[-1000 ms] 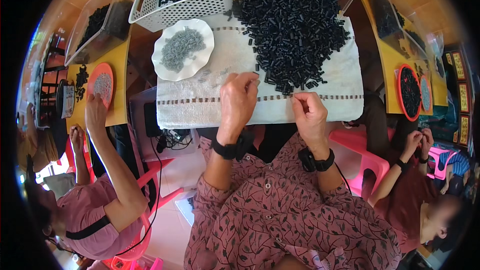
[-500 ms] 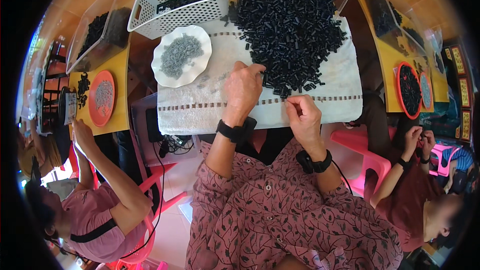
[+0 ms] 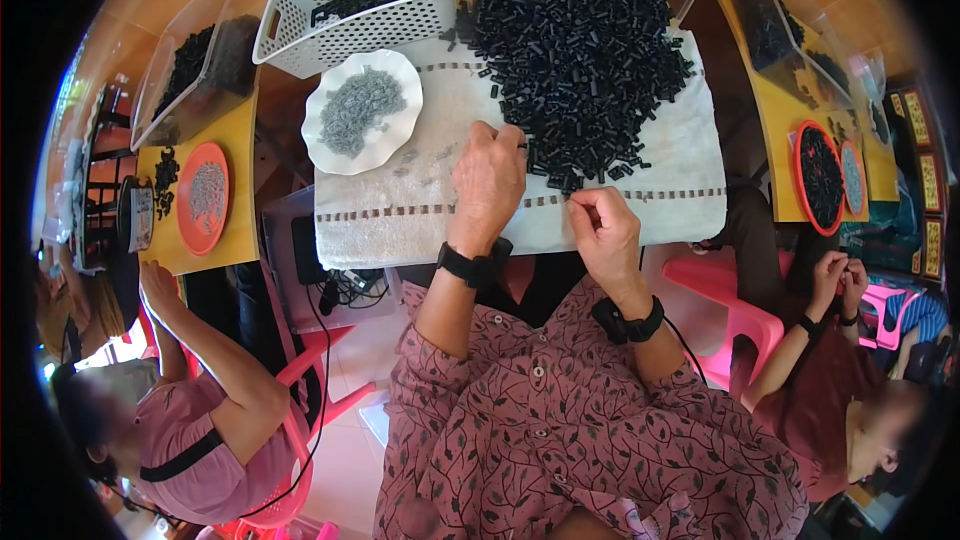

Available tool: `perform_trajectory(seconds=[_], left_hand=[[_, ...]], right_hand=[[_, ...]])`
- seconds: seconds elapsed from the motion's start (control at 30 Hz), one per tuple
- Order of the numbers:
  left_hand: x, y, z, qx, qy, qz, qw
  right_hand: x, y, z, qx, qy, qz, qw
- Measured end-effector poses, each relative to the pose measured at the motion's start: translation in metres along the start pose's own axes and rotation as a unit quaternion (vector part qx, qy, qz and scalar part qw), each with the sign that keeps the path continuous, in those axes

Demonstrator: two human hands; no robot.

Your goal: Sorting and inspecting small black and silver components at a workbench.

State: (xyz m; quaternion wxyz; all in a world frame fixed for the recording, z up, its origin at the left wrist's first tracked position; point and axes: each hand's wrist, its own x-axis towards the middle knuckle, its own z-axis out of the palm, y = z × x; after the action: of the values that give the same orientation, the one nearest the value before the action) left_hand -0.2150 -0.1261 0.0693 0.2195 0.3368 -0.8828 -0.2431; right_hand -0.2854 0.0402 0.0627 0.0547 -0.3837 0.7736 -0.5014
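A heap of small black tube-shaped pieces (image 3: 580,50) covers much of the cloth-covered table. At the heap's near left edge my left hand (image 3: 488,180) is closed, its fingertips on a small black piece (image 3: 522,146) that is partly hidden. My right hand (image 3: 607,230) is pinched just below the heap's near tip, thumb against forefinger. Whatever lies in that pinch is too small to make out. Left of my left hand stands a white wavy-rimmed plate (image 3: 318,147) bearing many tiny grey translucent pieces (image 3: 360,110).
Behind the plate stands a white perforated basket (image 3: 370,30) with black parts in it. A striped off-white cloth (image 3: 380,230) lies under everything. Co-workers sit left and right at yellow tables, with an orange plate (image 3: 203,230) and a red tray (image 3: 822,225) of small parts.
My left forefinger has drawn in from the heap's edge and curled toward the thumb. My right hand stays pinched in nearly the same place. The left co-worker's hand has moved down slightly.
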Motion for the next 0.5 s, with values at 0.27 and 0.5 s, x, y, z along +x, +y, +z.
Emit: perform_trajectory(seconds=[0.27, 0.5], left_hand=[[-0.011, -0.001, -0.003, -0.089, 0.072, 0.059, 0.992], [-0.063, 0.007, -0.008, -0.338, -0.003, -0.029, 0.941]], right_hand=[[-0.001, -0.001, 0.000, 0.001, 0.005, -0.013, 1.000], [0.004, -0.024, -0.002, 0.066, -0.028, -0.022, 0.997]])
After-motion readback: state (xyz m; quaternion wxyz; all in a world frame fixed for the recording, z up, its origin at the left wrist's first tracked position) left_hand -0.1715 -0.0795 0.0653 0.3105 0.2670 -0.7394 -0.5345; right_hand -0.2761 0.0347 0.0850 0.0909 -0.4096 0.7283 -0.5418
